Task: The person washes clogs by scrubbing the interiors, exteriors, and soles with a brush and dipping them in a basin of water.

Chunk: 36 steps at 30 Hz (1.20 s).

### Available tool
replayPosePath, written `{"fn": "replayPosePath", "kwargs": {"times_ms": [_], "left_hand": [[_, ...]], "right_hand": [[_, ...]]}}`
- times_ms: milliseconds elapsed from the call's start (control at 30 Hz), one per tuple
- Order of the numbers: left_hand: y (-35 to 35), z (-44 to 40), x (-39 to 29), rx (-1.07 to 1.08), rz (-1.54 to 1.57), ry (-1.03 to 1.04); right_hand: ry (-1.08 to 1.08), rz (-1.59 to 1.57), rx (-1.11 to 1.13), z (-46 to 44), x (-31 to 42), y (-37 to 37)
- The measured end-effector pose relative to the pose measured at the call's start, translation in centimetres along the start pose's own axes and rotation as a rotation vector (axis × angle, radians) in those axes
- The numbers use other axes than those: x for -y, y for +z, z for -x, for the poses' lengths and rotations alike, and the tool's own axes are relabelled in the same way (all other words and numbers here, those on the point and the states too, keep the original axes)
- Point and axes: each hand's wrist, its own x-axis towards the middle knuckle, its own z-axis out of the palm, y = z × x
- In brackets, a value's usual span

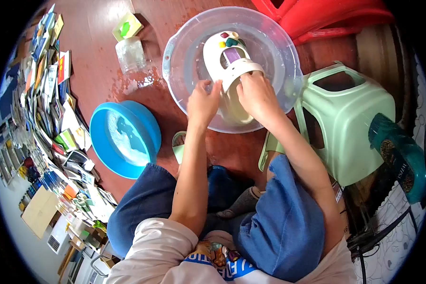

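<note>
A white clog (pixel 214 59) with coloured charms on its toe lies in a clear plastic basin (pixel 171 71) that holds some water. A purple patch (pixel 232 55) shows through the opening in its upper. At the strap (pixel 241 67), my right hand (pixel 258 92) is closed, with its fingertips hidden inside the clog. My left hand (pixel 203 102) is beside the clog's left edge, fingers apart and bent, the thumb close to the side. Whether that thumb touches the clog, I cannot tell.
A blue basin (pixel 149 123) with suds stands left. Beyond it are a clear jar (pixel 130 54) and a yellow box (pixel 127 27) with something green. At right stand a green stool (pixel 350 113), a red plastic piece (pixel 326 21) and a teal bottle (pixel 397 156). Books (pixel 52 94) line the far left.
</note>
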Motion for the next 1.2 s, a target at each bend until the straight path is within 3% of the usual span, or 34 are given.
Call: {"fn": "replayPosePath", "kwargs": {"times_ms": [33, 100, 300, 400, 500, 533, 567, 700, 767, 800, 933, 1200], "left_hand": [[-0.7, 1.1, -0.5, -0.19, -0.402, 0.197], [-3.0, 2.5, -2.2, -0.101, -0.456, 0.16], [-9.7, 6.3, -7.9, -0.178, 0.262, 0.51], [-11.6, 7.1, -9.4, -0.316, 0.323, 0.534], [-10.8, 6.0, -8.3, -0.253, 0.432, 0.496], [-10.0, 5.5, -7.8, -0.249, 0.4, 0.477], [-9.7, 5.1, -6.9, -0.156, 0.154, 0.397], [-7.2, 5.0, -6.1, -0.235, -0.191, 0.608], [-9.6, 5.9, -7.7, -0.143, 0.227, 0.851], [-10.9, 7.3, -9.1, -0.113, 0.404, 0.846], [-16.2, 11.1, -12.4, 0.032, 0.57, 1.221], [-17.9, 11.5, -11.5, 0.205, 0.825, 1.303]], "right_hand": [[0.018, 0.007, 0.001, 0.0, 0.0, 0.0], [0.028, 0.019, 0.004, -0.1, -0.3, 0.2], [0.067, 0.078, -0.008, -1.2, -0.7, 0.6], [0.049, 0.045, -0.034, -1.1, -0.7, 0.6], [0.069, 0.059, 0.028, -1.3, -0.5, 0.4], [0.089, 0.049, 0.014, -1.3, -0.5, 0.5], [0.108, 0.039, 0.0, -1.3, -0.4, 0.5], [0.003, 0.02, -0.09, -1.2, -1.5, 0.8], [-0.036, 0.021, -0.071, -1.0, -1.9, 1.2], [0.012, 0.059, -0.006, -1.1, -1.6, 0.9], [-0.029, 0.001, -0.113, -0.7, -1.3, 1.2], [-0.041, 0.001, -0.071, -0.9, -1.1, 1.1]]}}
